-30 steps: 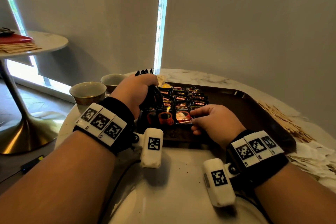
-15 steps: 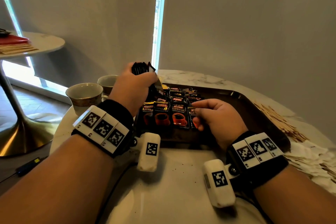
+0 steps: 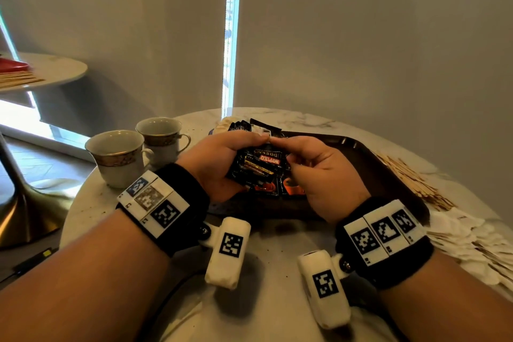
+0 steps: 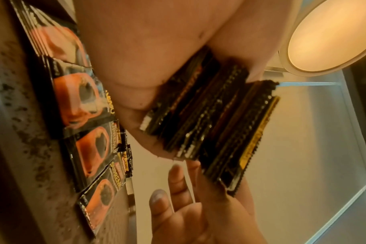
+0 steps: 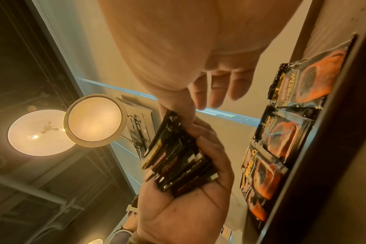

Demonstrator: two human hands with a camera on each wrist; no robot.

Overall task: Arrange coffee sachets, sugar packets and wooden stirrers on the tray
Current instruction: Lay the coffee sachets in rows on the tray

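A stack of coffee sachets is gripped in the left hand at frame centre, above the tray. Its top edge is pinched by the right hand. Laid sachets are mostly hidden behind the hands. Wooden stirrers are cut by the tray rim at right; sugar packets are blurred.

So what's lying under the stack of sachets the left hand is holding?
Under the stack of black coffee sachets, more sachets with orange cups lie in the dark brown tray; both hands hide the rest.
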